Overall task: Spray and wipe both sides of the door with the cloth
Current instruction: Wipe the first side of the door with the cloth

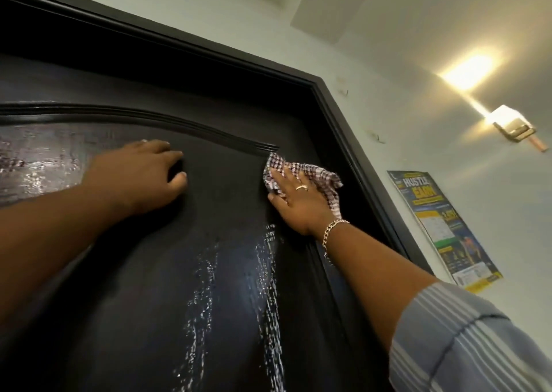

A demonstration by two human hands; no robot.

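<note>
A black panelled door [155, 257] fills the left and middle of the head view, seen from below, with an arched moulding near its top. White streaks of spray run down its lower middle. My right hand [294, 203] presses a red-and-white checked cloth [310, 176] flat against the door's upper right, just under the end of the moulding. My left hand [140, 176] rests on the door panel to the left with fingers loosely bent, holding nothing. No spray bottle is in view.
The black door frame [337, 114] runs along the top and right of the door. On the white wall to the right hang a printed poster [442, 230] and a lit wall lamp [510, 126].
</note>
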